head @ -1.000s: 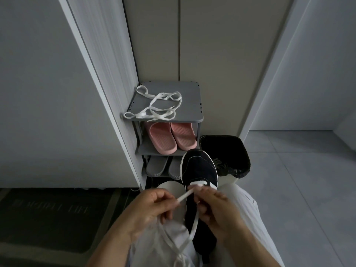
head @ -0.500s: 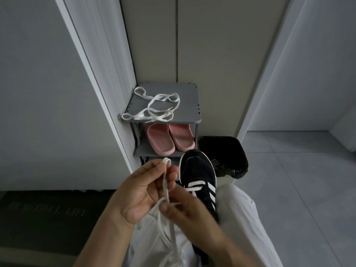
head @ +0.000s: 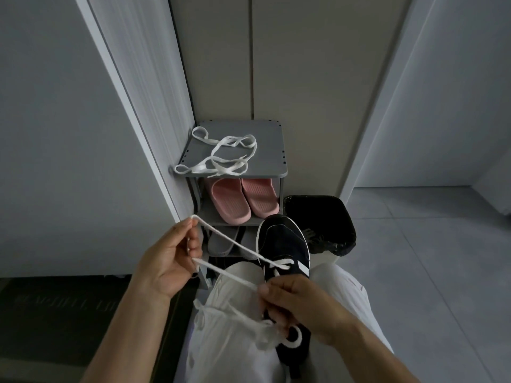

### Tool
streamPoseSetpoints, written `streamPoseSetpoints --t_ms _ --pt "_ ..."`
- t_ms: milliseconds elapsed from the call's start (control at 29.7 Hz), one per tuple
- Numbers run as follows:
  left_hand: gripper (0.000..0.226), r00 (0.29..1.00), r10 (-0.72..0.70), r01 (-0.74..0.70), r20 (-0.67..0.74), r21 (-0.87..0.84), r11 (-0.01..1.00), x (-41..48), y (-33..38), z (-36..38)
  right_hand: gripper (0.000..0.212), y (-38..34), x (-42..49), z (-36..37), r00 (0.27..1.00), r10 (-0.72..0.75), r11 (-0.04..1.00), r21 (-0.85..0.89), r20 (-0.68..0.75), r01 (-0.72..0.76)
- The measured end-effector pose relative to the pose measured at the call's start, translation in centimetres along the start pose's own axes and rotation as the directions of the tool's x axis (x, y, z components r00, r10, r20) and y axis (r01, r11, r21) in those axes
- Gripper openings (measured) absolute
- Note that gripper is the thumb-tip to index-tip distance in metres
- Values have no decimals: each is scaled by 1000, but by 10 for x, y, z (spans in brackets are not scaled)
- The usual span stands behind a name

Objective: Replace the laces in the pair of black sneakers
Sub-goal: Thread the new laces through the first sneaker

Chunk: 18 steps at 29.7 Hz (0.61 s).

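Sneaker rests on the lap, a white lace through 1 eyelet pair; left hand and right hand each pinch it.

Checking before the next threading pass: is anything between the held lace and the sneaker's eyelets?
Nothing visible. The lace runs free from the left hand to the eyelets on the sneaker, and loops back to the right hand. The spare laces lie apart on the rack.
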<state>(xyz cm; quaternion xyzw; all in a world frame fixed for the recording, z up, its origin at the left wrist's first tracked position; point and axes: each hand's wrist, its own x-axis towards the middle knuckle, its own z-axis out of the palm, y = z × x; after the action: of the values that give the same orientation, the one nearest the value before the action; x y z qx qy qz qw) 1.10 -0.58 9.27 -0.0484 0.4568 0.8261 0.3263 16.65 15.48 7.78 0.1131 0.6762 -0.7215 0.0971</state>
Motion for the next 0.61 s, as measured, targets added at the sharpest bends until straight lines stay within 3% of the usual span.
streamPoseSetpoints --t_ms 101,269,370,504,538,605 --pt "9 999 -6 5 42 13 1000 -1 11 -10 32 5 -10 -21 996 68 998 -11 56 -68" --pt "34 998 30 -18 -53 219 976 9 25 -30 24 6 -34 -60 981 39 998 37 188 -47" --pt "16 996 20 9 -82 343 939 14 28 -40 39 6 -38 -77 996 -36 980 200 78 20" --pt "20 990 -18 67 -143 344 937 18 18 -54 48 4 -31 -81 995 -49 961 266 -86 70" --pt "17 984 21 60 -177 443 895 17 13 -53 43 0 -29 -73 995 -37 973 226 -93 57" --pt "8 947 217 38 -237 754 656 11 -3 -43 27 -5 -22 -48 996 -1 1000 18 -93 2"
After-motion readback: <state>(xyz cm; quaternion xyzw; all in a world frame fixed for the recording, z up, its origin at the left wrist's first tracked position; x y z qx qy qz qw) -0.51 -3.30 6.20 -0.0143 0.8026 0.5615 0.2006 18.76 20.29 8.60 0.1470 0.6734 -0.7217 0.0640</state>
